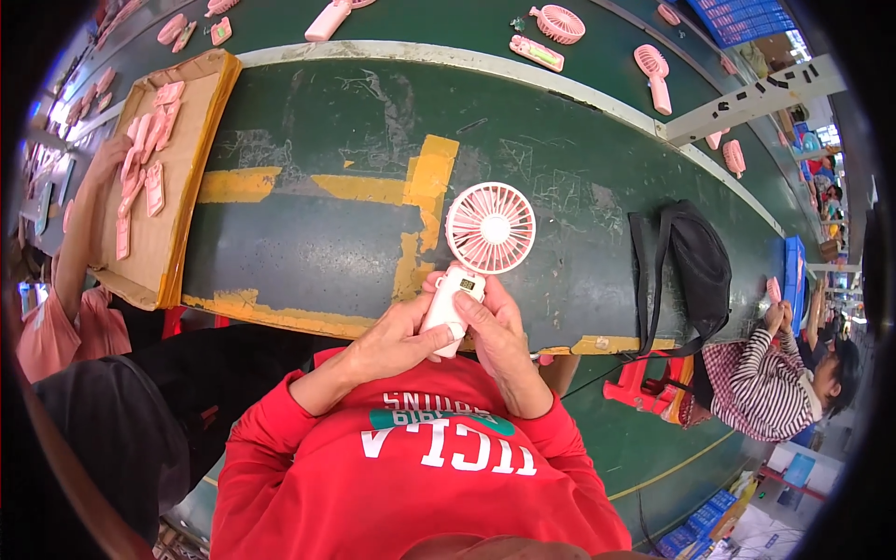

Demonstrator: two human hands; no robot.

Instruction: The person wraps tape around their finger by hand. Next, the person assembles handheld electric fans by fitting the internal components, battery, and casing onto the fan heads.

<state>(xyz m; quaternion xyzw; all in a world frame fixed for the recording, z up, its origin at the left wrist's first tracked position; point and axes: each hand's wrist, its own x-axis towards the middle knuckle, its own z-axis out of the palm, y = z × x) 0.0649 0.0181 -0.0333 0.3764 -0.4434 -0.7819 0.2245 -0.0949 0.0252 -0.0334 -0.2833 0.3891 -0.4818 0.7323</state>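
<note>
Just over the near edge of the green workbench [308, 252], both hands hold one handheld fan [491, 228]. Its round head has a white and pink grille and points away from me. The white handle carries a small dark display. My left hand [397, 334] wraps the handle's left side and lower end. On the right side, my right hand [497, 333] grips the handle with the thumb across its front, below the display. Fingers behind the handle are partly hidden.
At left stands a cardboard tray [201, 140] of pink parts, with a co-worker's hand [110, 154] in it. A black bag [695, 275] lies right. Pink fans and parts line the far belt [448, 23] beyond a pale rail. Another person [765, 383] sits far right near a red stool [639, 387].
</note>
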